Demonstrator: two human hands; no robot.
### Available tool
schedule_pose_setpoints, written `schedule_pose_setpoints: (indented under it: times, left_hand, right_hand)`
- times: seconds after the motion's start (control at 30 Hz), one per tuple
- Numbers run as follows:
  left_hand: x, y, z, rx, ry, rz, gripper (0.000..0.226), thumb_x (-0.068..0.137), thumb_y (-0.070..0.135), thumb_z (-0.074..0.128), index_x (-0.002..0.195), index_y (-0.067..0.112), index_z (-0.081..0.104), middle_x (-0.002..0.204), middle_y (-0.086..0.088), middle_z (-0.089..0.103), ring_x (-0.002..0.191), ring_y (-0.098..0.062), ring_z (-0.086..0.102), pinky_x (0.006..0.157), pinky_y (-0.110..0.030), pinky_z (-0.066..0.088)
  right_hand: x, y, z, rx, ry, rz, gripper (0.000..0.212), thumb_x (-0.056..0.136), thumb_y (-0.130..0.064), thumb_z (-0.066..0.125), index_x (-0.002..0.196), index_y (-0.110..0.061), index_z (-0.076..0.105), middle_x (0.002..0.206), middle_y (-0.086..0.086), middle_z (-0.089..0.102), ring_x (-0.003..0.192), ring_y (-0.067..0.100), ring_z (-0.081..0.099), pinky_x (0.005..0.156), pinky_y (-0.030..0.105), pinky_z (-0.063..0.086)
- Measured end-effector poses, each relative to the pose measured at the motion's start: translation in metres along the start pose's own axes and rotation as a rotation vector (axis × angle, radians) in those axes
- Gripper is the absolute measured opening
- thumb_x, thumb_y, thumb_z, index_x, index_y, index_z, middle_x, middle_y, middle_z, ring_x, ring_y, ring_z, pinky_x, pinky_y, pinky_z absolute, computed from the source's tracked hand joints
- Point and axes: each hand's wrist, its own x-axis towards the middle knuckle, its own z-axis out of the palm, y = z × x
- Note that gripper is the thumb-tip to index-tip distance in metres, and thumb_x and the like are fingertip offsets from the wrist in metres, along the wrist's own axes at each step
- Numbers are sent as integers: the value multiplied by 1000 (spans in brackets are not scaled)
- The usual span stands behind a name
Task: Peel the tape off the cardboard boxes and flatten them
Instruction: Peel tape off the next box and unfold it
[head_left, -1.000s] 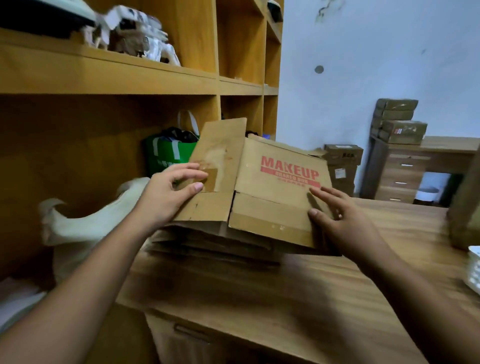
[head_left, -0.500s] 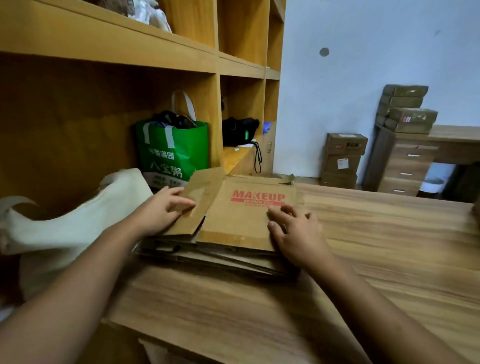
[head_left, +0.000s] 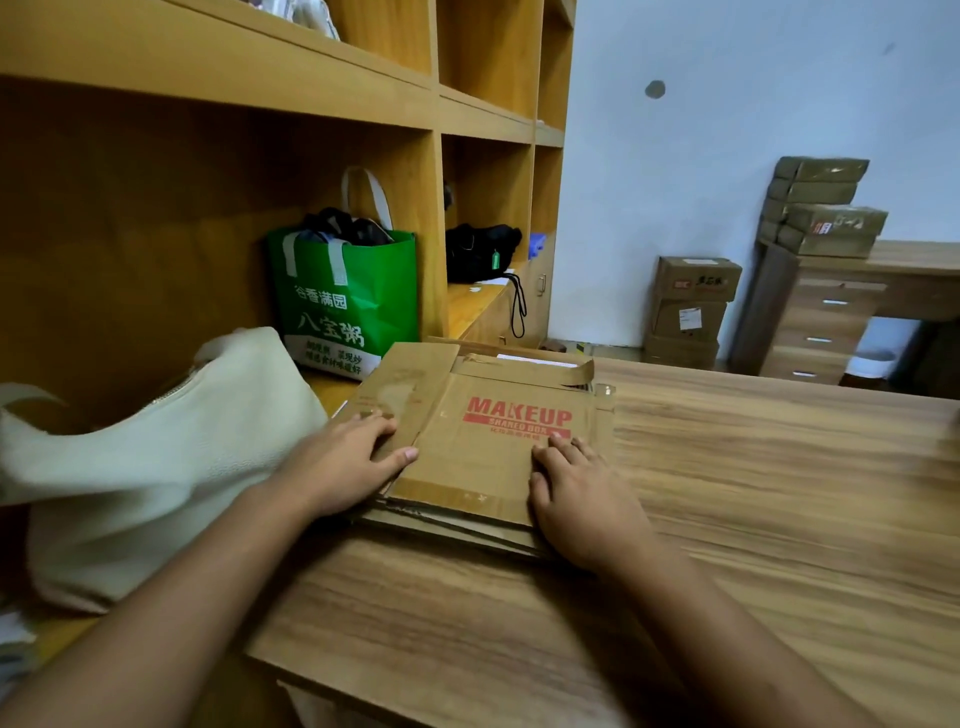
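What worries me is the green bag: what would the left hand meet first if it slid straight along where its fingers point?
The left hand lies flat on the flattened box; straight on it first crosses that box's side flap, likely passing right of the green bag, though depth is unclear.

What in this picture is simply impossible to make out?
All head view.
Stack under the MAKEUP box: only edges show, top box covers it; count unclear.
Small red print below MAKEUP: too small, the right hand overlaps it.
Green bag contents: dark, hidden by its wall.
Labels on the boxes by the far wall: too small.
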Motion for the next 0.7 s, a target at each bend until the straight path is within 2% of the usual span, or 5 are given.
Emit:
schedule_pose_setpoints:
  times: [0.27,0.4,0.47,0.57,0.7]
  left_hand:
    - [-2,12,-2,40,-7,-13,69,91,74,40,141,27,47,146,3,49,124,-18,53,97,-39,48]
    - [-2,10,0,-18,-11,-8,68,91,72,43,143,28,42,145,0,49,124,-19,52,97,-40,47]
    - [-3,13,-1,-7,-34,7,66,93,71,40,149,38,30,155,-1,41,135,-25,45,106,-44,42]
    - [-3,15,-3,73,-96,72,61,100,63,29,155,50,8,165,14,12,151,-29,22,118,-49,24]
    - [-1,15,0,59,-123,66,55,102,60,25,155,50,13,163,23,7,152,-30,16,120,-48,19]
  right_hand:
    - [-9,-1,-3,3,18,9,51,105,-43,28,152,-25,37,164,1,31,153,21,23,125,43,19]
    - [-9,-2,-8,-21,-14,18,57,103,-45,27,157,-27,26,163,-2,31,151,21,24,124,46,19]
    - [-9,-2,-13,-51,-41,15,59,103,-46,27,159,-27,23,161,0,31,149,24,27,124,46,20]
    - [-5,-2,-20,-72,-71,3,57,103,-46,27,156,-25,29,160,4,31,148,27,25,125,48,16]
    - [-5,-2,-17,-34,-105,0,60,105,-44,25,161,-22,18,170,8,6,156,29,1,126,45,1]
